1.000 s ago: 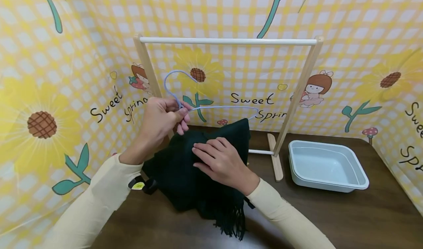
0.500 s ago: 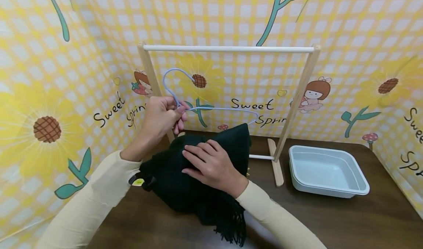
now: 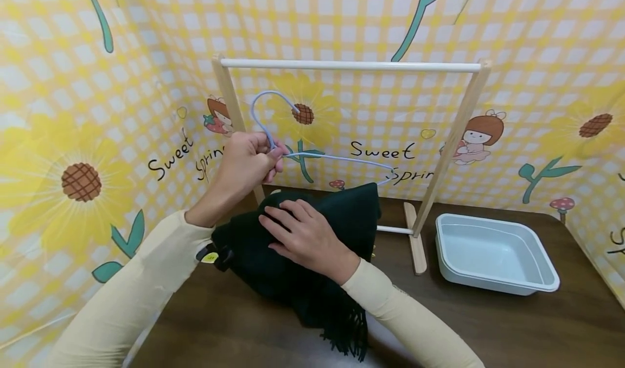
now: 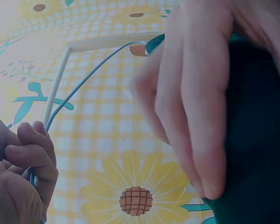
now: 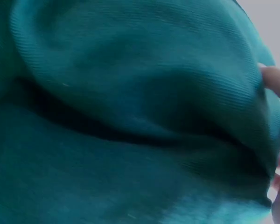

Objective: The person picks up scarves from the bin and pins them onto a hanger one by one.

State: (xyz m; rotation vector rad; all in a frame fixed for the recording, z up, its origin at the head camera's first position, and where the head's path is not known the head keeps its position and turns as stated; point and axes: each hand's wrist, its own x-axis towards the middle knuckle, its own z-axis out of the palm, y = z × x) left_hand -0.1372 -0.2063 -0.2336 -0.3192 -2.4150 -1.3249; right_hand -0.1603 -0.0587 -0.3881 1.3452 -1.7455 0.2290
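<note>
Blue hanger: left hand pinches its neck; hold steady.
Green cloth: right hand rests atop; smooth evenly.

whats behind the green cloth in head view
The white lower bar of the rack shows behind the right edge of the green cloth, near gold bits too tiny to identify. The cloth covers the rest of that bar and the lower side of the blue hanger.

The long sleeves are plain cream; just beside the left cuff sits a black band with a yellow label.
</note>
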